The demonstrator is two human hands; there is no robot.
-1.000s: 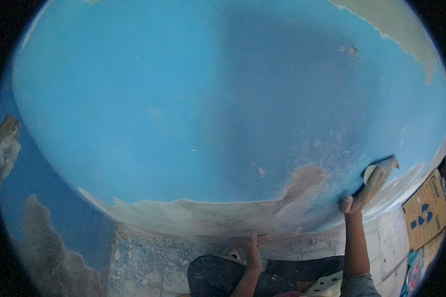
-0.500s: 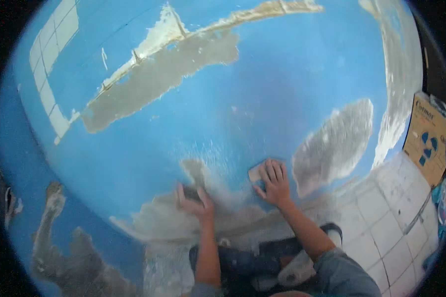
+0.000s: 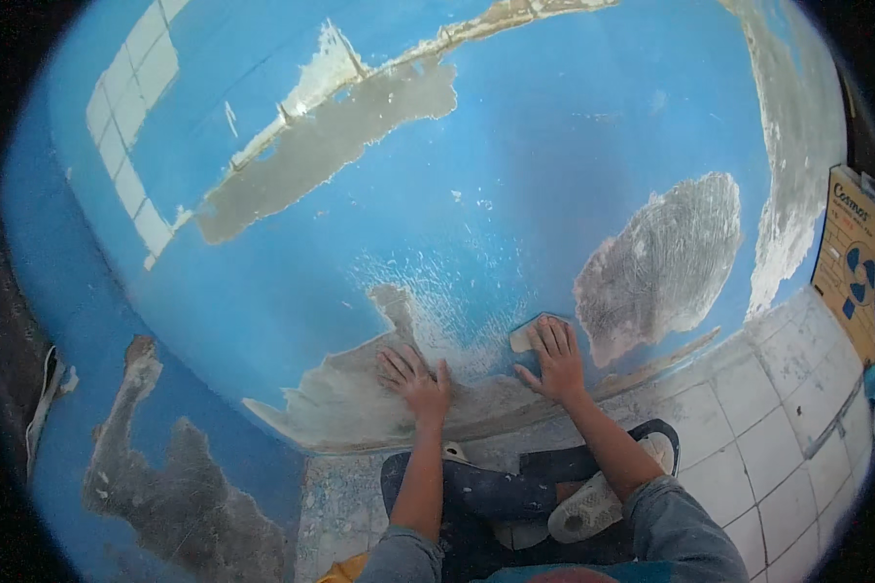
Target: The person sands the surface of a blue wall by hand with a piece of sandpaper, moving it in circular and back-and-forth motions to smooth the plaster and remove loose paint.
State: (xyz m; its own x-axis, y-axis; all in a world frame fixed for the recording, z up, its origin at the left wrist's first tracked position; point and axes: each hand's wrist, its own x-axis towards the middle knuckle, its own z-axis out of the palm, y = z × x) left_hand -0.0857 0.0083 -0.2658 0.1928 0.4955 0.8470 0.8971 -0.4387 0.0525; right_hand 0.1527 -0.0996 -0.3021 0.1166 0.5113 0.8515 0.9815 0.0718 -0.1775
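Observation:
A blue painted wall [image 3: 544,194] with bare grey areas fills the view before me. My left hand [image 3: 422,387] lies flat on the low grey patch [image 3: 331,400], fingers spread and nothing in it. To its right, my right hand [image 3: 558,365] presses a flat, pale pad with a dark edge [image 3: 522,339] against the wall, just above the patch's upper edge. The palm and fingers cover most of that pad, and its exact kind cannot be made out. Between and above the hands the paint [image 3: 437,291] is scuffed with many white flecks.
A large scraped oval [image 3: 661,267] is right of my hands. Whitish floor tiles [image 3: 739,418] run along the wall's foot, under my folded legs. A cardboard box [image 3: 851,257] stands at the far right. On the left, another blue wall [image 3: 78,291] meets this one at a corner.
My left hand, raised sideways and blurred before, now lies flat on the grey patch. My right hand stays on the pad, slightly shifted. The whole view has moved a little.

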